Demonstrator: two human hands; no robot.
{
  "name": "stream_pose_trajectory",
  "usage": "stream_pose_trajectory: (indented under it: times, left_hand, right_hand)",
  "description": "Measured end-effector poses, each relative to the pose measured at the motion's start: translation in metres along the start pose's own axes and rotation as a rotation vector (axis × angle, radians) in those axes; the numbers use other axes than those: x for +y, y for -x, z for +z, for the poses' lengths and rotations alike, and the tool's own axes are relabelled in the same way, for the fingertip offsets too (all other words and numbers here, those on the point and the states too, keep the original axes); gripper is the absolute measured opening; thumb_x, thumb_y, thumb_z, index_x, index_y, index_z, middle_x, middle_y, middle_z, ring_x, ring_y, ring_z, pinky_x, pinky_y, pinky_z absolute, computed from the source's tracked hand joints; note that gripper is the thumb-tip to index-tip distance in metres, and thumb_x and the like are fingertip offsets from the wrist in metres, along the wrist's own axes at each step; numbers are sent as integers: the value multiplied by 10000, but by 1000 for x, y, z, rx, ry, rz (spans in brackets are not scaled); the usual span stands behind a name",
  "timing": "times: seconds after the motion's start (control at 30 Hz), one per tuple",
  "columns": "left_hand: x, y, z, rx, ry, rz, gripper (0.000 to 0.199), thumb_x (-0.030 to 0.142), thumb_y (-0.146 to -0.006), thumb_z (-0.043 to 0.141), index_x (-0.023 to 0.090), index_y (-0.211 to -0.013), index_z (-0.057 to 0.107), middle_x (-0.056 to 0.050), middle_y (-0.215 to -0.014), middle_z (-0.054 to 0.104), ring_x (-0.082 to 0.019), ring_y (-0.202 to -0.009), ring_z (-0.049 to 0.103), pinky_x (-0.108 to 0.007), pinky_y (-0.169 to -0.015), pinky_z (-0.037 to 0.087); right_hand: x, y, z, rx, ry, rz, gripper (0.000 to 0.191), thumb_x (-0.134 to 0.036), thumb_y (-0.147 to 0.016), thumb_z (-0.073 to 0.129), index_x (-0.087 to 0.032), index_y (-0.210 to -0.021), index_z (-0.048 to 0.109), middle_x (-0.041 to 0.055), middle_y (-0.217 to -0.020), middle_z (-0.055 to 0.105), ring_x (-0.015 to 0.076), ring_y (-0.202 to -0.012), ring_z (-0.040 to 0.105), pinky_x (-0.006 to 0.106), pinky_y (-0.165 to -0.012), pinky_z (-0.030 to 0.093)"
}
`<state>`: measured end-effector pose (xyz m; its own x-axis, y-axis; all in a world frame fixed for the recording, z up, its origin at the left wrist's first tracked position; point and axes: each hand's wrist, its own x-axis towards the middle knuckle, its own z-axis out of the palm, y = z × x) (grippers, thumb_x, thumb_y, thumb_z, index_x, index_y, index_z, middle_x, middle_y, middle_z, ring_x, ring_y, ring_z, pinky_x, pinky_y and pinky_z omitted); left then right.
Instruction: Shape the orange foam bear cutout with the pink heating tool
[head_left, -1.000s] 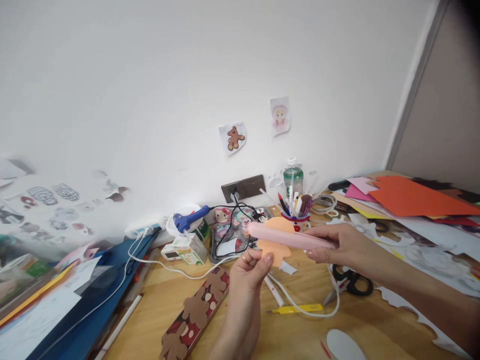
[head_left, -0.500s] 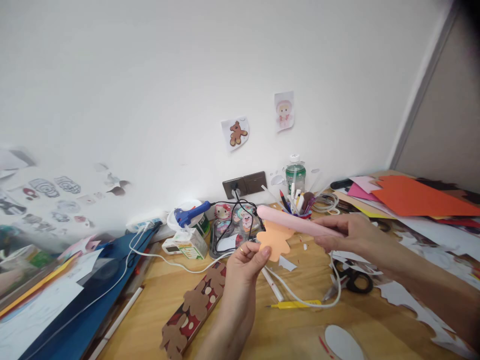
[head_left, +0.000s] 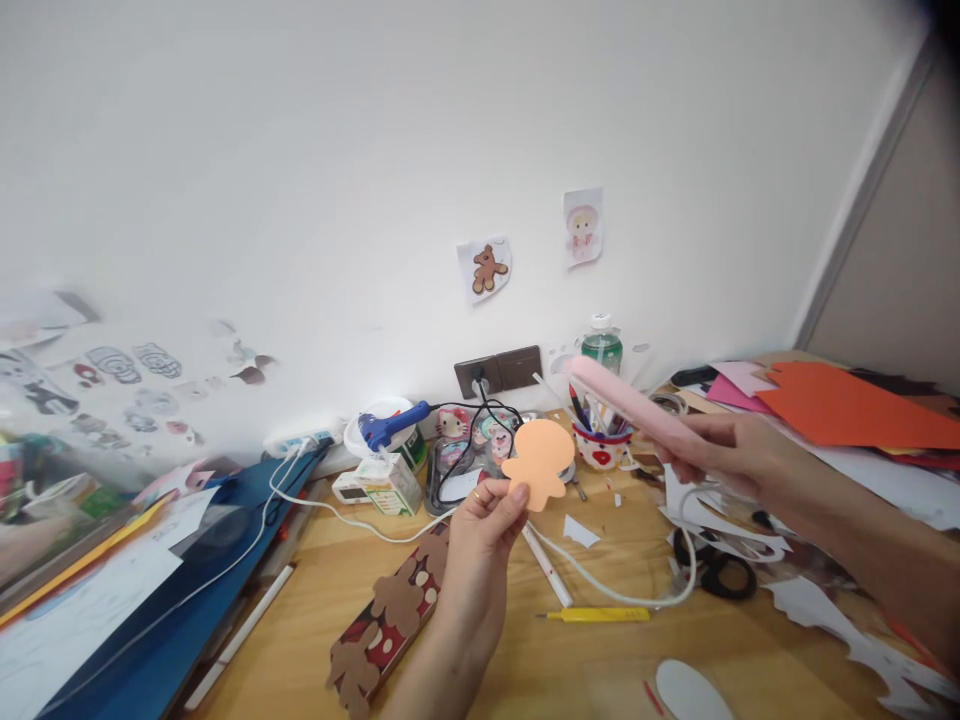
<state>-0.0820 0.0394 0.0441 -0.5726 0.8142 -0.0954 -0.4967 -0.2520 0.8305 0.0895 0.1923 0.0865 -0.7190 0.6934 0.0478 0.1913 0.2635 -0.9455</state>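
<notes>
My left hand (head_left: 487, 530) pinches a light-orange figure-shaped cutout (head_left: 541, 450) by its lower left edge. The cutout has a round head and stubby limbs and is held upright above the table. My right hand (head_left: 712, 450) is wrapped round a long, rounded pink corded device (head_left: 637, 400), whose exact kind I cannot make out. Its far end tilts up to the left, apart from the cutout. A white cord (head_left: 637, 602) loops below the right hand. Beneath the hands lie a yellow pen-like tool (head_left: 604, 615) and a white stick (head_left: 550, 568).
A decorated pen cup (head_left: 602, 448) and a bottle (head_left: 602, 345) stand at the back. Left of them are a blue glue gun (head_left: 390, 425) and a small box (head_left: 394, 485). Black-handled scissors (head_left: 727, 577), paper scraps and orange sheets (head_left: 855, 405) lie right. Brown bear cutouts (head_left: 397, 603) lie front left.
The pink device has moved up and right, away from the cutout, which it partly covered before. The cutout now shows whole in my left hand. The view has shifted slightly.
</notes>
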Motion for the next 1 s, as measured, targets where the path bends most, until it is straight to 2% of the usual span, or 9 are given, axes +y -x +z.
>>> stream_pose_trajectory:
  times: [0.13,0.27,0.4,0.63,0.8,1.0]
  left_hand:
    - [-6,-2,2,72,33,-48,152,203,-570,677,146,-615,544,15,-668,592,-61,-628,514,-178,-642,372]
    - [-12,3,5,23,35,-82,119,186,-620,642,146,-637,532,18,-687,575,-54,-647,505,-185,-662,370]
    - [-14,8,8,1,35,-77,110,165,-633,631,151,-638,522,30,-669,558,-49,-641,498,-185,-664,372]
    - [-13,6,9,24,19,-44,165,191,-558,684,147,-596,530,30,-630,575,-54,-601,510,-172,-625,383]
    - [-10,4,12,83,-2,-46,215,213,-474,727,135,-552,542,13,-603,602,-65,-580,529,-164,-587,389]
    - [-5,4,9,33,-30,-3,151,213,-544,688,139,-574,560,10,-607,601,-66,-577,525,-172,-605,398]
  right_hand:
    - [-7,8,19,-141,64,-28,316,-430,-649,547,-160,-807,591,2,-620,516,146,-598,456,248,-535,315]
    - [-14,14,31,-240,182,-72,282,-403,-676,533,-172,-822,599,-17,-648,513,132,-598,446,220,-514,293]
    - [-13,16,31,-202,236,-70,298,-432,-684,513,-177,-807,604,-4,-700,554,162,-648,482,224,-537,320]
    - [-14,15,28,-184,258,-67,291,-431,-679,523,-177,-790,613,-2,-708,566,164,-638,485,225,-522,313]
    - [-14,14,24,-206,217,-71,336,-407,-694,528,-184,-939,588,-6,-680,520,145,-624,448,228,-519,287]
    - [-11,13,16,-126,155,-13,282,-412,-678,551,-157,-786,606,1,-650,513,139,-624,434,243,-544,289]
